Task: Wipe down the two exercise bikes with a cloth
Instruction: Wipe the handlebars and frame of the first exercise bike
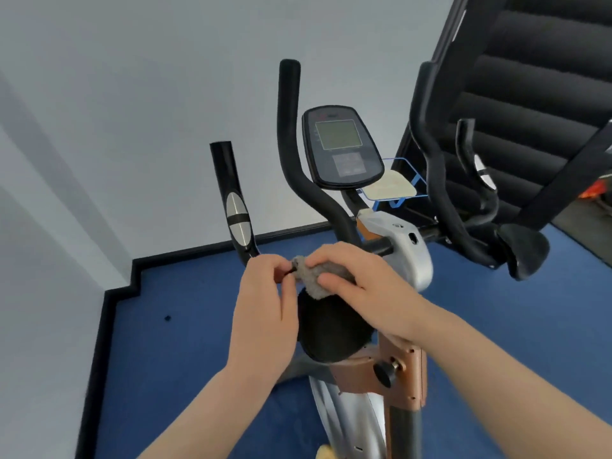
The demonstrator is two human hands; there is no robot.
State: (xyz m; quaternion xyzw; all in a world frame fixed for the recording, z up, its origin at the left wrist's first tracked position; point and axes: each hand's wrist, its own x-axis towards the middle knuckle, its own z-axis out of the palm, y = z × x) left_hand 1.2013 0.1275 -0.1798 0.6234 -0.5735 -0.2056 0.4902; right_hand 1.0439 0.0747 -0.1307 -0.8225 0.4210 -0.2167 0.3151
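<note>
A silver and copper exercise bike (407,260) stands right in front of me, with black handlebars (289,134), a dark console (341,147) and a black saddle (331,329) below my hands. My right hand (367,286) grips a grey fluffy cloth (314,276) wrapped over the handlebar crossbar. My left hand (265,303) pinches a small black part at the cloth's left end, by the left handlebar grip (236,210). Handlebars and a black pad of a second machine (463,200) rise at the right.
Blue floor (185,342) with a black skirting border meets white walls at the left and back. A large black ribbed machine (536,94) fills the upper right corner. A blue wire rack with a pale pad (394,187) sits behind the console.
</note>
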